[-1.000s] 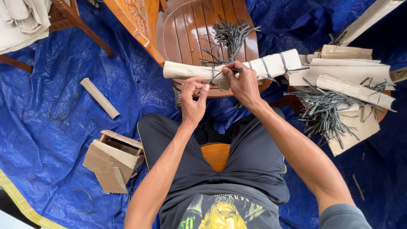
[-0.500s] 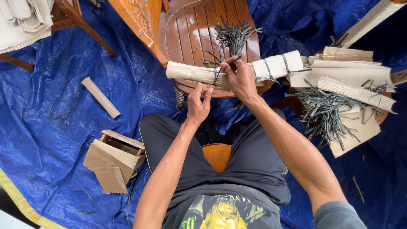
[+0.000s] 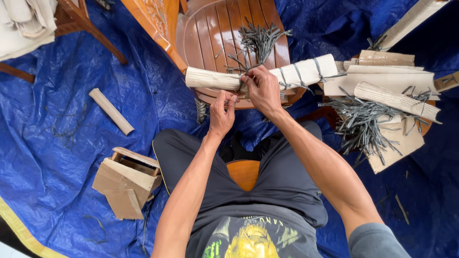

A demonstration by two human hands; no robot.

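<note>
1. Pinched together at the fingertips, the left hand (image 3: 222, 111) grips a thin dark strand just below the pale rolled bundle (image 3: 260, 76) — what exactly the strand is cannot be made out, but it looks like the grey tie strips lying about.
2. Clamped over the bundle's middle, the right hand (image 3: 262, 88) has its fingers curled around the roll and the strand where the two meet.
3. That bundle lies across the front edge of the brown wooden chair seat (image 3: 215, 33), its long axis running left to right and rising slightly toward the right; two dark ties already circle its right half.
4. From the grip, most of the untied length extends to the left. The right hand sits on the roll itself, so it is the nearer one; the left hand hangs just beneath, toward the body, apart from the roll.
5. A loose heap of grey strips (image 3: 260, 40) rests on the seat just beyond the bundle.
6. Off to the right, more rolled bundles (image 3: 397, 98) and a second spread of strips (image 3: 358, 122) lie well apart from both hands.
7. A blue tarpaulin (image 3: 57, 143) covers the floor, with folded cardboard pieces (image 3: 126, 181) to the left of the knees.
</note>
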